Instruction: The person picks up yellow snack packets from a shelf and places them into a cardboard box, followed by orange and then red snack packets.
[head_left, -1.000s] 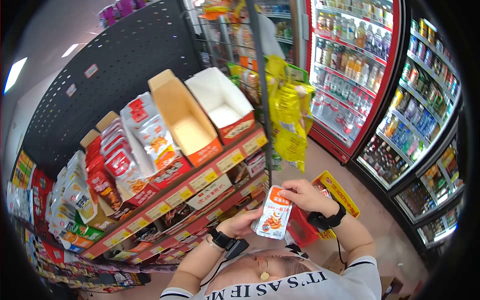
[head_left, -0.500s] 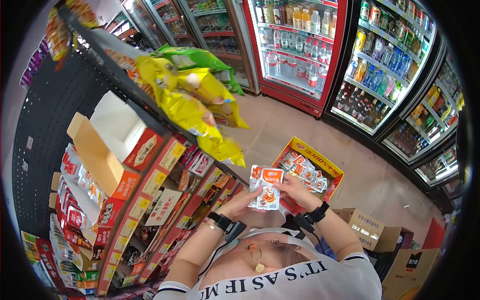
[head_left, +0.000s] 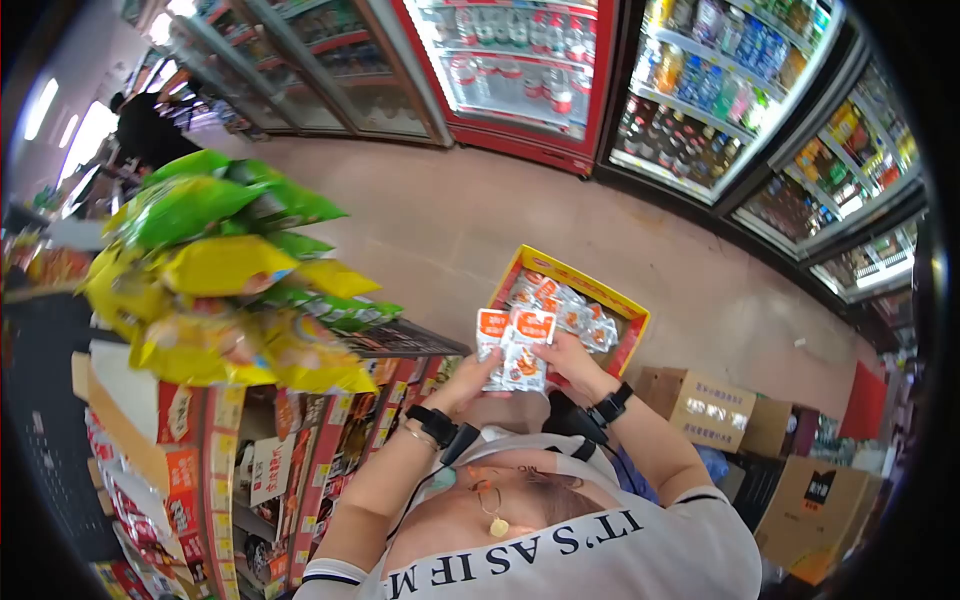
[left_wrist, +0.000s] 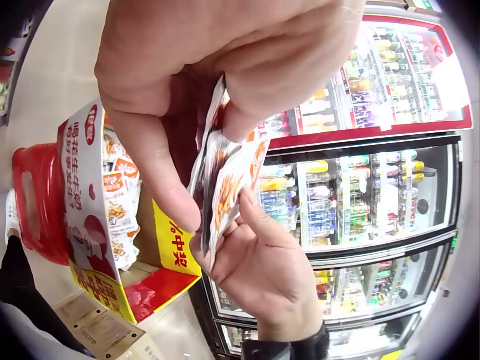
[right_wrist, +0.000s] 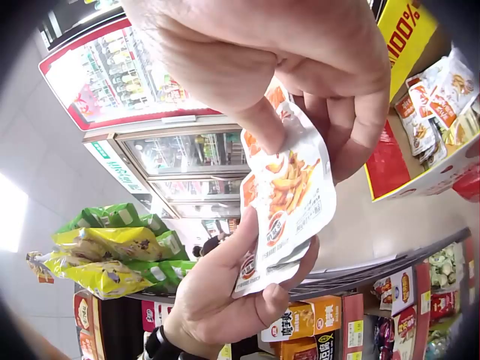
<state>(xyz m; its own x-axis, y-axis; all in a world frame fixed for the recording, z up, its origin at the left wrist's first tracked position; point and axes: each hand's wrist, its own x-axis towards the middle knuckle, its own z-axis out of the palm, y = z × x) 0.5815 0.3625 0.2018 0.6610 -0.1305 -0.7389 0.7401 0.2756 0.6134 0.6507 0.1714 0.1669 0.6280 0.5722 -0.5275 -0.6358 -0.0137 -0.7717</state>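
Observation:
Both hands hold a small fan of snack packets [head_left: 512,345], white with orange tops and a picture of fries, in front of the chest. My left hand [head_left: 478,368] supports them from below and grips them between thumb and fingers [left_wrist: 176,202]. My right hand [head_left: 552,352] pinches the front packet [right_wrist: 287,199] by its top edge with thumb and forefinger. In the left wrist view the packets [left_wrist: 225,176] stand on edge between the two hands. Just beyond the hands, an open yellow and red display box [head_left: 625,318] holds several more of the same packets.
The box rests on a red basket [left_wrist: 30,202] on the tiled floor. Glass-door drink fridges [head_left: 700,90] line the far side. Hanging yellow and green chip bags [head_left: 230,290] and a snack shelf [head_left: 200,450] are at left. Cardboard boxes [head_left: 700,405] stand at right.
The view has swung from the snack shelf toward the floor and the yellow box. The hands held one packet before; now they hold two or three fanned out.

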